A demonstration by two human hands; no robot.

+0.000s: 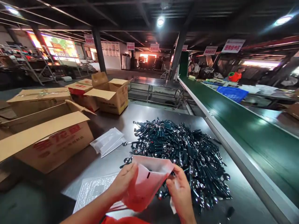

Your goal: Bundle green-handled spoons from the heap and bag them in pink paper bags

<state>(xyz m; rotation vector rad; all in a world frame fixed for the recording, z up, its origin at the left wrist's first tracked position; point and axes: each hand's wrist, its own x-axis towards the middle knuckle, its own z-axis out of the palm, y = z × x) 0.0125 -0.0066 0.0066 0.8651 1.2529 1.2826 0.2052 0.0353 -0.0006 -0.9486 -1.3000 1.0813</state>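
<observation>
In front of me a frosted plastic bag [148, 186] with a small black mark near its mouth is held up, its mouth partly spread. My left hand [123, 182] grips its left edge, thumb on top. At the bag's upper right corner, my right hand [179, 193] pinches it between thumb and fingers. A whitish scrap [173, 206] shows beneath the right palm; I cannot make out what it is. Just beyond the bag lies a big heap of spoons [177, 146] with dark handles and shiny metal bowls.
Flat plastic bags [108, 141] lie left of the heap, and a textured clear plastic package [93, 189] sits near my left forearm. Open cardboard boxes [67, 146] stand at the left. A green conveyor belt [233, 118] with a metal rail runs along the right.
</observation>
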